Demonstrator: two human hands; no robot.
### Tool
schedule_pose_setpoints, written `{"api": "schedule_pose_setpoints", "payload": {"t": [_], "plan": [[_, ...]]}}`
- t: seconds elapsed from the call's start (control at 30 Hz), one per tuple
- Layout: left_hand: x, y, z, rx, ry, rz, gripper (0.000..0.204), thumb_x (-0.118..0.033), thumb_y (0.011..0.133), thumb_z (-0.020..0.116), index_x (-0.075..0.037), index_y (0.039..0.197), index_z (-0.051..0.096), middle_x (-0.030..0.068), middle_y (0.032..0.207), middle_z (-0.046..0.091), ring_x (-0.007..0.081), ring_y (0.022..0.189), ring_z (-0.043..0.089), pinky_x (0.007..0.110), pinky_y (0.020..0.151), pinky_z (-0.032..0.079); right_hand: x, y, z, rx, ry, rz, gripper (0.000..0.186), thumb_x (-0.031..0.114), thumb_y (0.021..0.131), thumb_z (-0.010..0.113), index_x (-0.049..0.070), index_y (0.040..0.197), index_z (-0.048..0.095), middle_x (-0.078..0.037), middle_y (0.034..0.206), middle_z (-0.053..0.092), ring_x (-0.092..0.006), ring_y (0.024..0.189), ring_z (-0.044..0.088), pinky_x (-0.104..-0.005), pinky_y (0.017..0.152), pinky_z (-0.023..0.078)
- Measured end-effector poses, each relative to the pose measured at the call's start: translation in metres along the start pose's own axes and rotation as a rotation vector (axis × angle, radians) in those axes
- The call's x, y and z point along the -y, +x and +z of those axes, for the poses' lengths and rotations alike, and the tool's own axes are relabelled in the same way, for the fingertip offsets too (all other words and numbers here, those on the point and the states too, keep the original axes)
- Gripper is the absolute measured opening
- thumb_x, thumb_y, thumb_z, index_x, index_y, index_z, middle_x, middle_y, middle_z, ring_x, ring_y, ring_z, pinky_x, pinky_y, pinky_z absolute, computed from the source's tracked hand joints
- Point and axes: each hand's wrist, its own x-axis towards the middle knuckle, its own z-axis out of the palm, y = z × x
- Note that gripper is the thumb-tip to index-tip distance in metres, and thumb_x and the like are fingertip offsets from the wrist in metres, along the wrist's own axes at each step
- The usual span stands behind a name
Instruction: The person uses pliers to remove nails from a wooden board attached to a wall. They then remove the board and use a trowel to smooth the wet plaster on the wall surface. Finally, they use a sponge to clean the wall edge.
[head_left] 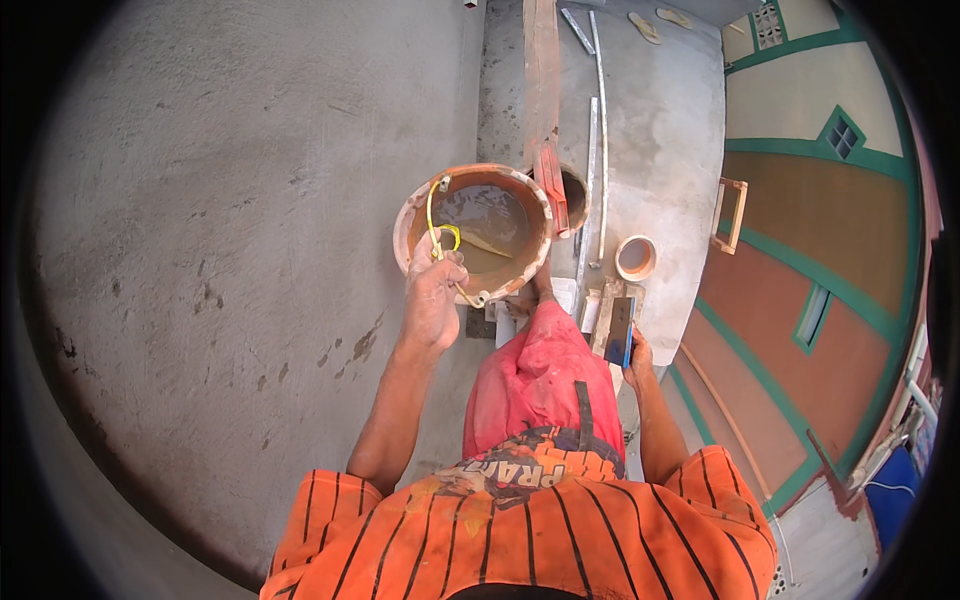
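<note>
My left hand is closed around the thin yellow handle of an orange-brown bucket smeared with cement. Greyish, watery liquid partly fills the bucket, and a pale streak or strip shows in it. Lower on the right, my right hand grips a plastering trowel with a flat, dark rectangular blade and blue along its edge. My right fingers are partly hidden behind the tool.
A grey plastered wall fills the left. Beyond the bucket stand a wooden post and another round container. Long straight bars, a small pail and slippers lie on the ledge, with a wooden frame at its edge.
</note>
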Motion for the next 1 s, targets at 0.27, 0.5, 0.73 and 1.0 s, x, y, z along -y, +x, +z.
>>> {"api": "schedule_pose_setpoints", "payload": {"t": [0.27,0.5,0.73,1.0], "plan": [[-0.012,0.195,0.052,0.123,0.168,0.109,0.055,-0.005,0.070,0.053,-0.002,0.123,0.040,0.0032,0.089,0.042,0.0130,0.078,0.044,0.030,0.075,0.041,-0.078,-0.023,-0.105,-0.260,0.121,0.009,0.030,0.031,0.094,0.049,0.008,0.110,0.058,-0.005,0.095,0.065,-0.0178,0.085,0.063,-0.0324,0.079,0.051],[0.033,0.400,0.071,0.255,0.133,0.025,0.031,-0.005,0.072,0.053,-0.005,0.103,0.046,0.0041,0.084,0.046,0.0145,0.074,0.048,0.033,0.072,0.043,-0.126,-0.051,-0.122,-0.358,0.210,0.055,0.023,0.030,0.094,0.050,0.010,0.102,0.057,-0.004,0.087,0.064,-0.0175,0.076,0.063,-0.0329,0.071,0.053],[0.091,0.519,0.099,0.235,0.066,0.019,0.007,-0.005,0.073,0.051,-0.008,0.078,0.048,0.0039,0.068,0.048,0.0154,0.058,0.049,0.032,0.061,0.040,-0.202,-0.065,-0.164,-0.416,0.308,0.163,0.029,0.032,0.087,0.057,0.009,0.106,0.056,-0.004,0.090,0.064,-0.0210,0.081,0.063,-0.0352,0.075,0.052],[0.132,0.629,0.078,0.247,0.139,0.010,0.015,-0.020,0.082,0.050,-0.012,0.094,0.055,0.0006,0.059,0.045,0.0158,0.052,0.049,0.035,0.046,0.042,-0.189,-0.060,-0.142,-0.423,0.311,0.195,0.038,0.036,0.086,0.060,0.007,0.111,0.055,-0.006,0.093,0.064,-0.0224,0.083,0.064,-0.0376,0.076,0.052]]}}
